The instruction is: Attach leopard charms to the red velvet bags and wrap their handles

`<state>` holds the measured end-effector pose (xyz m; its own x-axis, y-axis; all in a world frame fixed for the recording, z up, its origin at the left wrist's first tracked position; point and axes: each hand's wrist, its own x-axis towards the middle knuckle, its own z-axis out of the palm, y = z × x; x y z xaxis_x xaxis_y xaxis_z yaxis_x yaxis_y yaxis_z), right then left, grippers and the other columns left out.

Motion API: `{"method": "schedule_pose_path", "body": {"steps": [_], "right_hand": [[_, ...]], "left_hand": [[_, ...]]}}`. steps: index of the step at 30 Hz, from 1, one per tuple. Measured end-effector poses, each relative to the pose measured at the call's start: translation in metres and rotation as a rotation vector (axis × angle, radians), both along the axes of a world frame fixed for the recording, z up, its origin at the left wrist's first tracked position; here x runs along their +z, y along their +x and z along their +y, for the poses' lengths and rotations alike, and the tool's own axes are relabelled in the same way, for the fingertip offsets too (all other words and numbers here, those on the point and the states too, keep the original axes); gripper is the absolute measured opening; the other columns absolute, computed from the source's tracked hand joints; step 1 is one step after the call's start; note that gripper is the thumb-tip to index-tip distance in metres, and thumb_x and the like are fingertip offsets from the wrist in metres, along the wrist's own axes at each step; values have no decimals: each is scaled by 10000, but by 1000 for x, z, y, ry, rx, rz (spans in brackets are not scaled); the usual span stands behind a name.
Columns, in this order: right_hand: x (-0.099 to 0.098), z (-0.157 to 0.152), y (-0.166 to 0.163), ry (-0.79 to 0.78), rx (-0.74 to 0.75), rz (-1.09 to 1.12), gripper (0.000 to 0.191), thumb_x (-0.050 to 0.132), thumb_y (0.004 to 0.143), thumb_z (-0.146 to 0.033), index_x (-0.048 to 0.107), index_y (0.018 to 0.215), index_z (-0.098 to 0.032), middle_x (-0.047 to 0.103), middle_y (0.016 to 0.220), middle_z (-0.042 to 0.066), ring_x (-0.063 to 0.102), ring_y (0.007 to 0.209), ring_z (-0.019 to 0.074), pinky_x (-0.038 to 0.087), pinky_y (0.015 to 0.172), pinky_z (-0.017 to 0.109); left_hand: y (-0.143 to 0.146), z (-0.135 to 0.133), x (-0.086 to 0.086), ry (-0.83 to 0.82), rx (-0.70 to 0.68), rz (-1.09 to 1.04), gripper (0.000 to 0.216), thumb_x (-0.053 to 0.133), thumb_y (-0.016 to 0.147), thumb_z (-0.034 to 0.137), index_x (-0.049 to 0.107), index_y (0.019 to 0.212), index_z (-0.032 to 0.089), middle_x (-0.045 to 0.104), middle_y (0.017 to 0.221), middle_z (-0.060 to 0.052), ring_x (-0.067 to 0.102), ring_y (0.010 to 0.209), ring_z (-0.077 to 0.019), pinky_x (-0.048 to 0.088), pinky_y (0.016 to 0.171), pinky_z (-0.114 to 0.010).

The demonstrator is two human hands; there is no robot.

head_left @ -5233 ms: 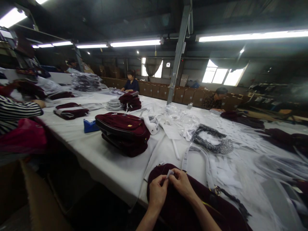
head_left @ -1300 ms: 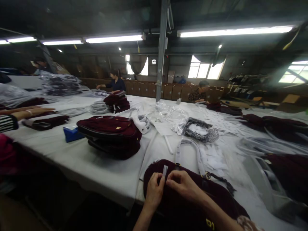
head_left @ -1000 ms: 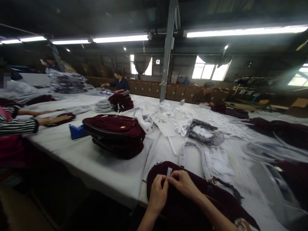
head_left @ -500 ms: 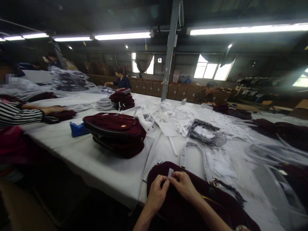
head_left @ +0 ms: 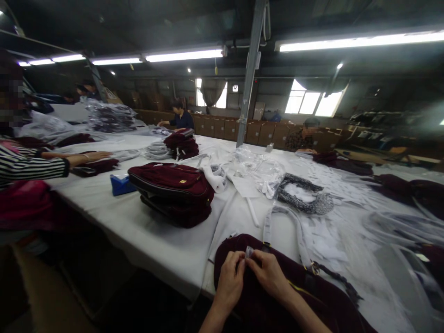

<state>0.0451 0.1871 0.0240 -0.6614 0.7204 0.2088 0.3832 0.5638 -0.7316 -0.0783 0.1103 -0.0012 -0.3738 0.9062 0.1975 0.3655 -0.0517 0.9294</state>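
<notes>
A dark maroon velvet bag (head_left: pixel 270 305) lies in front of me at the near edge of the white table (head_left: pixel 145 231). My left hand (head_left: pixel 229 283) and my right hand (head_left: pixel 268 275) rest on top of it, fingertips together. Both pinch a small pale strip (head_left: pixel 249 252) that sticks up between them. A white-wrapped strap (head_left: pixel 294 231) runs from the bag toward the middle of the table.
A stack of maroon bags (head_left: pixel 173 192) sits left of centre beside a blue box (head_left: pixel 121 184). A grey braided strap (head_left: pixel 305 196), clear plastic bags (head_left: pixel 260 169) and paper slips lie beyond. A person in a striped sleeve (head_left: pixel 33 166) works at left; others sit at the far side.
My hands stay pinched on the small strip above the bag, which now shows shorter between my fingers. The person at left has reached an arm out over a maroon piece.
</notes>
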Motion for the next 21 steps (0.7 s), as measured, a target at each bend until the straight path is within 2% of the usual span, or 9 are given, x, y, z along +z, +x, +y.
{"method": "schedule_pose_path", "body": {"steps": [4, 6, 10, 15, 18, 21], "right_hand": [[-7, 3, 2, 185, 81, -8, 159, 481, 863, -203, 617, 790, -167, 602, 729, 19, 554, 673, 151, 375, 645, 244], [-10, 6, 3, 227, 86, -9, 153, 493, 859, -200, 634, 808, -168, 608, 743, 28, 562, 688, 156, 386, 666, 251], [-3, 10, 4, 91, 37, 41, 102, 569, 817, -214, 645, 760, -177, 636, 733, 8, 584, 680, 150, 409, 659, 236], [21, 11, 7, -135, 155, 43, 118, 557, 797, -176, 670, 816, -203, 670, 783, -16, 611, 747, 155, 437, 706, 229], [22, 11, 6, -134, 133, 58, 154, 534, 795, -164, 673, 847, -204, 675, 811, -8, 615, 770, 163, 448, 726, 242], [12, 12, 2, -60, 37, 81, 160, 517, 806, -193, 669, 855, -195, 674, 820, 15, 617, 770, 179, 460, 733, 270]], "left_hand": [[-4, -1, -1, 5, -102, -6, 200, 353, 881, 245, 549, 887, 203, 542, 915, -30, 532, 880, -146, 405, 816, -266], [-5, 0, -2, 0, -122, -5, 199, 346, 883, 247, 539, 868, 200, 534, 900, -28, 526, 862, -146, 405, 804, -265], [-3, 1, -3, -34, -85, 16, 196, 338, 886, 275, 510, 830, 199, 522, 848, -19, 508, 831, -156, 392, 782, -275], [0, 0, 0, -35, -21, -74, 202, 342, 879, 276, 489, 764, 197, 500, 771, 5, 494, 758, -143, 382, 735, -258], [-1, 1, 2, -21, -37, -116, 188, 362, 870, 273, 497, 765, 196, 499, 758, 12, 497, 749, -139, 381, 717, -247], [-1, 3, 0, -24, 6, -115, 174, 375, 862, 276, 489, 759, 195, 498, 750, 12, 498, 744, -141, 379, 709, -249]]}}
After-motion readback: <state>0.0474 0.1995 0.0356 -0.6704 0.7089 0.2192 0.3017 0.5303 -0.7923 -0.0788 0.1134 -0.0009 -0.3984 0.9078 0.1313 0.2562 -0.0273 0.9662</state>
